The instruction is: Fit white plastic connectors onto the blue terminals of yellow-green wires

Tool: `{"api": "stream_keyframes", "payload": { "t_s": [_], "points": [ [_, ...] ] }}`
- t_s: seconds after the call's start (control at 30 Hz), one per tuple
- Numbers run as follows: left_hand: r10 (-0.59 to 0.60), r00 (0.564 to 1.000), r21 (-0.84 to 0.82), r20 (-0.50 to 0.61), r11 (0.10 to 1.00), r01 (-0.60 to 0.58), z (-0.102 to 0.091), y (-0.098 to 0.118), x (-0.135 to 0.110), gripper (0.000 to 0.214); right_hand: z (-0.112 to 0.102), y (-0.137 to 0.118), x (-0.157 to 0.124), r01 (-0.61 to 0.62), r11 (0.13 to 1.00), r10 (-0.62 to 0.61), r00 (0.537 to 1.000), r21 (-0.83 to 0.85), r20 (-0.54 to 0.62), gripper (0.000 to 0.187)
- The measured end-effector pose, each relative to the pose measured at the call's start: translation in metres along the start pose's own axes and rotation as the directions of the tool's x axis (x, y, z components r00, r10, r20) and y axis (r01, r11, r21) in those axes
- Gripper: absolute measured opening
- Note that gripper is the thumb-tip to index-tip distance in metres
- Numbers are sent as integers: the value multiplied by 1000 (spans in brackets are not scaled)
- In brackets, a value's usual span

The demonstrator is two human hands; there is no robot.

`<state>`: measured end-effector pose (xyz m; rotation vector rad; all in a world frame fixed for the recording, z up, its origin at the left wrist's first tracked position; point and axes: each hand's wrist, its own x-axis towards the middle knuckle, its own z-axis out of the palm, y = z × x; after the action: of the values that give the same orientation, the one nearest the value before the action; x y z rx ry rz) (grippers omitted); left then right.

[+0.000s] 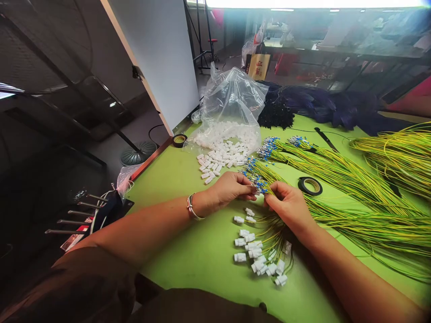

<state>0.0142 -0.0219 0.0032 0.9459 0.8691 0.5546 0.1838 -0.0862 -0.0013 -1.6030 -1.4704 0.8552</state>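
My left hand (230,190), with a bracelet at the wrist, is closed in a pinch on a small white connector housing (257,193), mostly hidden by the fingers. Close on its right, my right hand (290,207) pinches a yellow-green wire near its end; the exact meeting point of wire and housing is hidden. Just beyond the fingertips lie the blue-and-silver terminals (251,167) of a wire bundle (357,220). Nearer to me, several wires with white connectors (255,253) on their ends are fanned out on the green tabletop (188,260).
Loose white housings (222,159) spill from a clear plastic bag (232,98). A black tape roll (310,185) lies right of my hands, another tape roll (179,140) by the white panel (161,58). More yellow-green wires (400,154) and dark cables (313,101) lie behind.
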Motion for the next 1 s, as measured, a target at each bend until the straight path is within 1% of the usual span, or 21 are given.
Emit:
{"api": "stream_keyframes", "payload": {
  "t_s": [0.07, 0.17, 0.3, 0.47, 0.57, 0.63, 0.67, 0.73, 0.77, 0.8, 0.83, 0.87, 0.9, 0.93, 0.97, 1.0],
  "points": [
    [-2, 1000, -1, 6, 1000, 2, 0, -1, 1, 39, 2, 2, 1, 15, 999, -15, 1000, -31, -17, 6],
    [-3, 1000, 8, -4, 1000, 3, 0, -2, 1, 38, 5, 5, 1, 64, 994, -70, 996, -90, -55, 7],
    [-11, 999, 24, -50, 1000, 12, 4, -1, 0, 29, 8, 3, 0, 119, 978, -134, 988, -172, -81, 10],
    [-14, 1000, 90, -28, 996, 16, 9, 2, -2, 27, 11, -2, -1, 141, 961, -170, 979, -237, -110, 10],
    [2, 1000, 106, -24, 994, 1, 6, 1, 1, 27, 9, -2, 0, 124, 973, -144, 986, -197, -90, 9],
    [20, 1000, 158, 10, 987, -21, 2, -1, 2, 24, 7, -1, 2, 87, 991, -93, 994, -106, -55, 8],
    [20, 999, 217, 42, 976, -28, 0, -3, 2, 21, 5, 0, 3, 56, 998, -58, 997, -43, -44, 9],
    [9, 987, 389, 160, 918, -72, -1, -7, -1, 15, 1, 0, 4, -24, 994, 27, 999, 104, -30, 14],
    [-2, 968, 476, 249, 871, -121, 0, -8, -4, 14, -1, 1, 5, -62, 983, 68, 997, 173, -27, 16],
    [-18, 936, 544, 352, 818, -189, 1, -10, -7, 13, -2, 1, 6, -94, 969, 102, 994, 228, -25, 19],
    [-37, 892, 584, 451, 767, -264, 3, -11, -10, 15, -3, 1, 6, -116, 957, 127, 992, 264, -23, 23],
    [-56, 844, 605, 533, 723, -333, 5, -10, -13, 17, -4, 0, 6, -130, 950, 141, 990, 284, -20, 27],
    [-77, 808, 620, 584, 684, -383, 6, -8, -15, 18, -4, 0, 6, -137, 947, 148, 989, 291, -15, 30],
    [-85, 797, 644, 598, 643, -415, 6, -5, -16, 19, -4, 0, 5, -138, 946, 148, 989, 292, -12, 31],
    [-67, 816, 683, 574, 588, -432, 3, 1, -15, 18, -4, 0, 4, -135, 947, 143, 990, 293, -8, 30],
    [-12, 859, 739, 512, 515, -434, -1, 7, -13, 17, -4, 1, 4, -129, 946, 135, 991, 296, 0, 27]
  ]
}}
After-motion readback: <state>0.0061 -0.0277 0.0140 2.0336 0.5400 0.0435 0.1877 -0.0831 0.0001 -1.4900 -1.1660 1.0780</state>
